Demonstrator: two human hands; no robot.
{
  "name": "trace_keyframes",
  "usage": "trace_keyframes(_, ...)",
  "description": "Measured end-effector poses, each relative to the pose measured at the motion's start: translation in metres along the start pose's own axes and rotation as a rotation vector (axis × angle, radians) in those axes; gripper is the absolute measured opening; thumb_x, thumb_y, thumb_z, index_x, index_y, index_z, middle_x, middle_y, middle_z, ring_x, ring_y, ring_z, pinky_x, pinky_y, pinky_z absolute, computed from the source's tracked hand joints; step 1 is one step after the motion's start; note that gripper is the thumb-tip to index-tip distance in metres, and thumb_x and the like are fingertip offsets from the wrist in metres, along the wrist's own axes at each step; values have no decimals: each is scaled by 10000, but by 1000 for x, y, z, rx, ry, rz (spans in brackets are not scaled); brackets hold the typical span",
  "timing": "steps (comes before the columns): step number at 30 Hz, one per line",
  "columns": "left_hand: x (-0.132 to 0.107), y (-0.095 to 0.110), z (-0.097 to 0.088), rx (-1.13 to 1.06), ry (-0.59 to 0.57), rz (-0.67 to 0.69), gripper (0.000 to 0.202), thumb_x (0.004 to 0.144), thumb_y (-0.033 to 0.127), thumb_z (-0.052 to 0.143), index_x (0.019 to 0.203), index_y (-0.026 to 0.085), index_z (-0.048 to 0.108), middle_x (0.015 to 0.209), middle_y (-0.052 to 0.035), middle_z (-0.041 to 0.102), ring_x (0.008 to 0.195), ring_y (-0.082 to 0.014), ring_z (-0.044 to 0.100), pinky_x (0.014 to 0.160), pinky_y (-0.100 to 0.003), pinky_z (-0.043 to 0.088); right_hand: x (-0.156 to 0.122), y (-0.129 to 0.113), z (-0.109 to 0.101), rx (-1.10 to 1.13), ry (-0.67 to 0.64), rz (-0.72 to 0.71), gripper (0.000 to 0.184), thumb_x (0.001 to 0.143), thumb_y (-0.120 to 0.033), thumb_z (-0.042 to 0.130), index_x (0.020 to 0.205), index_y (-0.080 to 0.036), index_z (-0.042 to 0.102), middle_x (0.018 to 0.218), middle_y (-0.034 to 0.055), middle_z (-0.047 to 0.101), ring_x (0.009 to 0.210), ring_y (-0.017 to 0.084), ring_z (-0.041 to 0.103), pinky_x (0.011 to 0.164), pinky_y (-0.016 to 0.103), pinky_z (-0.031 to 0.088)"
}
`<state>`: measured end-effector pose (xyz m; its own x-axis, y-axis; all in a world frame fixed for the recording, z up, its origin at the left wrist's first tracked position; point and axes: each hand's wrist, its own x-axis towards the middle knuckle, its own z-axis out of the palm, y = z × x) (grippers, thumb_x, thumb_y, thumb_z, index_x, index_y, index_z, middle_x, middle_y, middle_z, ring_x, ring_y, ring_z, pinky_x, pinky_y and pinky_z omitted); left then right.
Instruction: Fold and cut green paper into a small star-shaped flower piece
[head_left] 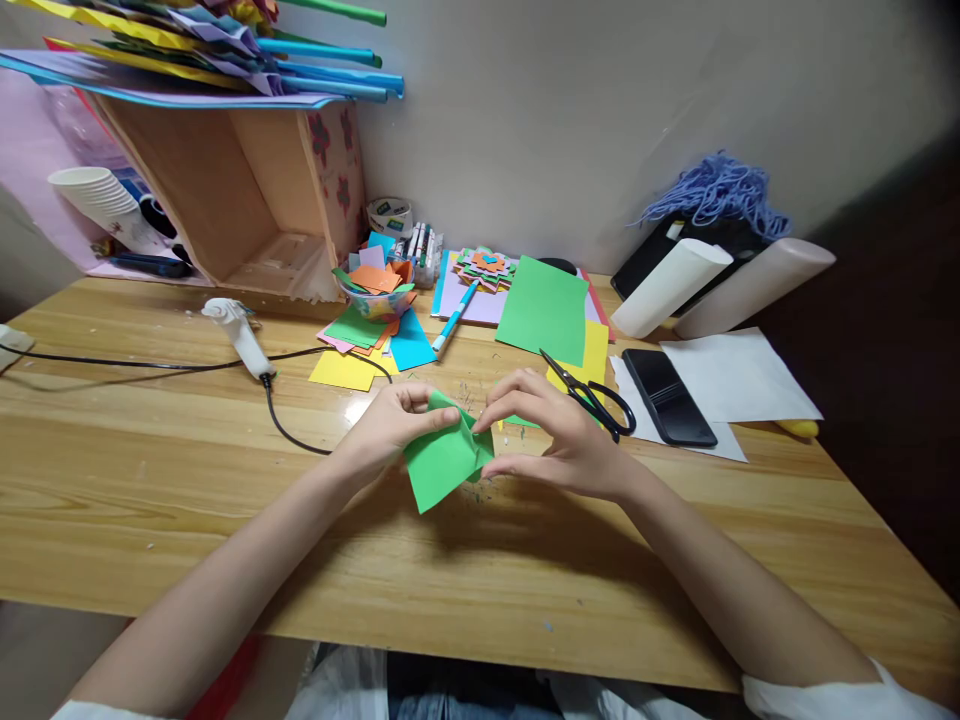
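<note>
A small folded piece of green paper (444,462) is held just above the wooden desk (150,480), near its middle. My left hand (390,425) pinches the paper's upper left edge, fingers closed on it. My right hand (559,435) pinches the upper right corner, thumb and fingertips pressed on a fold. Black scissors (592,398) lie right behind my right hand.
A black phone (667,397) lies on white sheets at the right. Green (544,310) and yellow sheets, coloured paper scraps, a bowl of scraps (375,290) and a blue pen (456,316) are behind. A white glue gun (240,335) with a black cable lies left. Paper rolls stand at the back right.
</note>
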<state>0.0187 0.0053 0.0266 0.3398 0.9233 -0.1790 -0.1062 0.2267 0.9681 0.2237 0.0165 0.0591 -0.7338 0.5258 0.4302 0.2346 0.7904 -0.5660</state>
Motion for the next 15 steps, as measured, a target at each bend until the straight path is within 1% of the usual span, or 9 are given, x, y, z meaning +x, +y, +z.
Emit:
trace_keyframes(3, 1, -3, 2, -46, 30, -25, 256, 659, 384, 709, 693, 140, 644, 629, -8, 636, 544, -97, 554, 526, -203, 410, 0, -2, 1, 9, 19, 5, 257, 711, -300, 692, 915, -182, 589, 868, 43, 529, 836, 159, 508, 744, 299, 446)
trace_keyframes(8, 0, -7, 5, -93, 48, -8, 262, 698, 396, 674, 729, 138, 637, 666, -14, 637, 588, -115, 573, 574, -226, 437, 0, -3, 0, -20, 58, 23, 250, 730, -299, 676, 947, -198, 605, 856, 41, 518, 807, 160, 504, 718, 302, 444)
trace_keyframes(12, 0, -7, 6, -58, 120, 26, 265, 691, 401, 677, 717, 145, 617, 667, 4, 605, 584, -104, 542, 558, -215, 419, 0, -4, 1, -72, 95, 21, 235, 740, -297, 666, 940, -189, 609, 845, 46, 513, 796, 165, 496, 706, 304, 437)
trace_keyframes(15, 0, -8, 8, 0, 165, 64, 262, 689, 400, 676, 675, 151, 593, 629, 24, 568, 575, -93, 512, 553, -203, 398, 0, -5, 3, -103, 100, -4, 204, 742, -319, 662, 889, -187, 609, 841, 50, 530, 784, 167, 496, 703, 312, 429)
